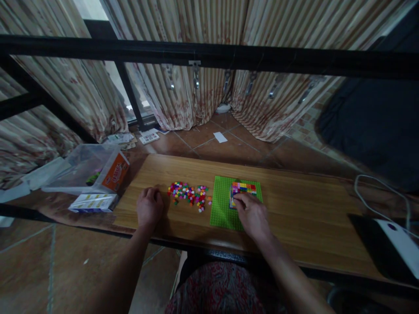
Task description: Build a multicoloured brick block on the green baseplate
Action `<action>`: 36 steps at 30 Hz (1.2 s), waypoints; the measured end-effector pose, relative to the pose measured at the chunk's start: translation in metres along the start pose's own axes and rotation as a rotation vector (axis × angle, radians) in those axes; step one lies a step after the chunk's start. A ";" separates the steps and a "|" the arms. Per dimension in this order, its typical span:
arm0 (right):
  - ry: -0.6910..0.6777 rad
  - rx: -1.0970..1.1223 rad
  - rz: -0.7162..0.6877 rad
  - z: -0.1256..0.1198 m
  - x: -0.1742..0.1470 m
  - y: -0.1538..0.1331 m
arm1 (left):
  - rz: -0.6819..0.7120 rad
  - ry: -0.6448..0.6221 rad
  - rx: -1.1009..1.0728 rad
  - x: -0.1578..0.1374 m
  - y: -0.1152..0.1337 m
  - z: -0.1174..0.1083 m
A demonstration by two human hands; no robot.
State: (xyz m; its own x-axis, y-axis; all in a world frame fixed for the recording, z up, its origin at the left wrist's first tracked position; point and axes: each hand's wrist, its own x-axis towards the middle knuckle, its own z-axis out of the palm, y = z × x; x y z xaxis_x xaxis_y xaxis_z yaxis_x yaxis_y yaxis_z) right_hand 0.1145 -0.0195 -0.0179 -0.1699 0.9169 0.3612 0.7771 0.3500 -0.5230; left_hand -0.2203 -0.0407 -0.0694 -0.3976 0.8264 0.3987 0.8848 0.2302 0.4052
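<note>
My left hand [149, 207] rests on the wooden table with its fingers curled into a loose fist, and nothing shows in it. Just right of it lies a loose spread of small coloured bricks [186, 192] in pink, red, yellow, white, green and blue. A green studded baseplate [222, 209] lies flat beyond them. On its upper right part sits a block of coloured bricks [244, 187] set in rows. My right hand [252, 211] reaches over the baseplate, thumb and fingertips pinched at the block's left side. What is between them is too small to make out.
A clear plastic bin [88, 168] with an orange label stands at the left, a white box [94, 203] before it. A black and white device [393, 240] and a white cable [386, 176] lie at the right. A black rail [209, 54] with metal clips crosses above the table.
</note>
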 end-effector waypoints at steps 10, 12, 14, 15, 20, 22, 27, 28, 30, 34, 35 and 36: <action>0.055 0.093 -0.007 0.002 -0.003 0.002 | -0.018 0.000 -0.018 -0.001 0.003 0.000; 0.064 0.098 0.005 0.002 -0.004 0.003 | -0.021 -0.001 -0.014 -0.001 0.002 0.000; 0.064 0.095 0.017 0.001 -0.004 0.003 | -0.027 -0.004 -0.013 -0.001 0.002 0.001; 0.061 0.095 0.020 0.001 -0.004 0.004 | -0.030 -0.006 -0.013 -0.001 0.002 0.000; 0.059 0.109 -0.014 0.001 -0.007 0.005 | -0.033 -0.020 -0.017 -0.002 0.004 -0.001; 0.060 0.110 -0.031 0.001 -0.008 0.006 | -0.035 -0.018 -0.021 -0.002 0.005 -0.002; 0.054 0.073 -0.070 0.001 -0.012 0.007 | -0.041 -0.015 -0.033 -0.003 0.006 -0.002; 0.052 0.064 -0.081 0.001 -0.013 0.007 | -0.041 -0.020 -0.029 -0.003 0.006 -0.002; 0.053 0.054 -0.096 0.001 -0.014 0.007 | -0.040 -0.027 -0.021 -0.003 0.006 -0.002; 0.072 0.056 -0.113 0.003 -0.016 0.009 | -0.034 -0.030 -0.017 -0.003 0.006 -0.003; 0.075 0.053 -0.117 0.004 -0.016 0.010 | -0.031 -0.031 -0.017 -0.003 0.006 -0.003; 0.078 0.050 -0.123 0.004 -0.016 0.011 | -0.029 -0.033 -0.017 -0.003 0.005 -0.002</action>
State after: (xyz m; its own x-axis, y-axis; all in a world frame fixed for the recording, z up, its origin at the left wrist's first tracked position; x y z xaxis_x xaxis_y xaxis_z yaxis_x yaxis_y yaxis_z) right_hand 0.1230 -0.0297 -0.0325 -0.2126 0.8497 0.4825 0.7222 0.4693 -0.5082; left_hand -0.2151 -0.0429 -0.0662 -0.4142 0.8360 0.3598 0.8689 0.2455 0.4298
